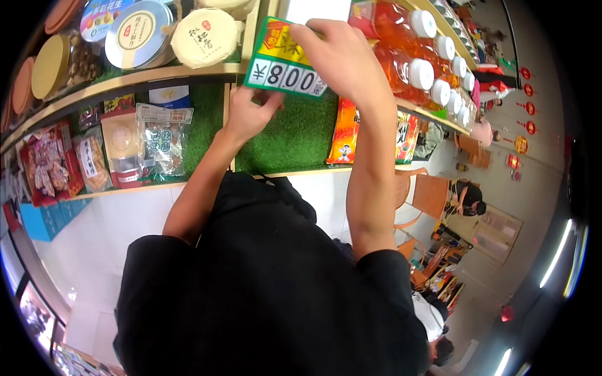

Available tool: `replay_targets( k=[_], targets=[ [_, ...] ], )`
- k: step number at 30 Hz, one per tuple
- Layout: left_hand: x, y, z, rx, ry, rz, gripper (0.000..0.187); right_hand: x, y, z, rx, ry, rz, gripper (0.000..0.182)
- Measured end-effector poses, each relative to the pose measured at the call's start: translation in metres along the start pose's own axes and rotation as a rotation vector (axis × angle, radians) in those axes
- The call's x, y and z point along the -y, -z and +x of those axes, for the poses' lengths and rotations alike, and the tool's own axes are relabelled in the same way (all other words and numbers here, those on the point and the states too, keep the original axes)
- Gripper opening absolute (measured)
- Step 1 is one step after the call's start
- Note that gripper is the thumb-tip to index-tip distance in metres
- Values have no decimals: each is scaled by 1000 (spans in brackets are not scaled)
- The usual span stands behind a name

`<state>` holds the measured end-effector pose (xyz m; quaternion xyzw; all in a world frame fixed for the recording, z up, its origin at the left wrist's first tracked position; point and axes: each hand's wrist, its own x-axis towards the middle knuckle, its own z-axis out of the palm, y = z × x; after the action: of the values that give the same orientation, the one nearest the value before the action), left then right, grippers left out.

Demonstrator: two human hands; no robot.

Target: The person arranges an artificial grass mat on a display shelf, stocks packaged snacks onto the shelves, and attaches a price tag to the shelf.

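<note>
A green-framed price tag (pixel 283 61) with yellow upper part and large digits is tilted over the front edge of the upper shelf. My right hand (pixel 343 57) grips it from above and the right, with the thumb and fingers on its upper face. My left hand (pixel 249 114) is below, its fingers curled against the tag's lower left edge; some fingertips are hidden behind it. Left of the tag stands a jar with a paper-covered lid (pixel 205 37). To the right lie bottles of amber-red drink (pixel 396 70) with white caps.
On the lower shelf, lined with green turf (pixel 285 141), stand bagged snacks (pixel 164 147) to the left and an orange packet (pixel 343 135) to the right. A wooden divider (pixel 227 125) splits the shelf. Orange chairs (pixel 431 187) and people are farther right. A blue box (pixel 47 219) sits on the floor.
</note>
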<state>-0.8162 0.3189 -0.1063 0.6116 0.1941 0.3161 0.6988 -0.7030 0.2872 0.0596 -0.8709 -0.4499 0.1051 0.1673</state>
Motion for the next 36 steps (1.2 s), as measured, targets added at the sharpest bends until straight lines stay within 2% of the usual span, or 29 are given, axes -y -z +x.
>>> replay_targets(
  k=[1,2,3,6,13,14,15,17,18,19,21,22,23,25,27,30,35,36],
  targets=[
    [-4,-1,2,22,-6,3,7,-5,-1,6,18,2,-8,45],
    [-8,-3,5,12,16,-49,7,-10,-2,14,78,-5,37,33],
    [-11,-4,6,3,40,-99,6,-7,4,15,62,-18,42,33],
    [-7,1,12,62,77,-55,12,-6,21,22,304,-42,184,48],
    [-11,11,15,96,27,230,14,7,32,-2,107,-52,209,43],
    [-12,10,15,83,10,299,14,2,21,-9,-69,-4,237,41],
    [-14,9,15,90,5,304,14,-2,14,-13,-77,-7,242,41],
    [-18,7,15,88,-93,376,6,-6,5,-22,-496,239,238,44],
    [-12,8,16,80,-62,222,5,-1,10,-34,-550,216,373,40],
    [-7,8,17,84,-60,229,5,3,15,-45,-609,200,510,36],
    [-4,9,17,56,-33,68,4,-25,-10,-62,-539,142,614,19],
    [-6,9,16,46,4,40,4,-37,-23,-65,-558,166,760,17],
    [-6,9,15,56,2,48,4,-45,-34,-73,-569,161,767,17],
    [-4,7,14,4,-21,46,3,-57,-52,-89,-710,76,1083,14],
    [1,7,15,-9,-27,50,6,-68,-78,-93,-753,45,1135,13],
    [-8,6,14,-85,-192,7,8,-81,-110,-96,-700,-31,1149,13],
    [-56,-7,-1,-77,-175,-54,7,-86,-122,-112,-580,-77,1219,15],
    [-63,-9,-6,-48,-133,-164,8,-81,-115,-117,-514,-85,1264,15]
  ],
)
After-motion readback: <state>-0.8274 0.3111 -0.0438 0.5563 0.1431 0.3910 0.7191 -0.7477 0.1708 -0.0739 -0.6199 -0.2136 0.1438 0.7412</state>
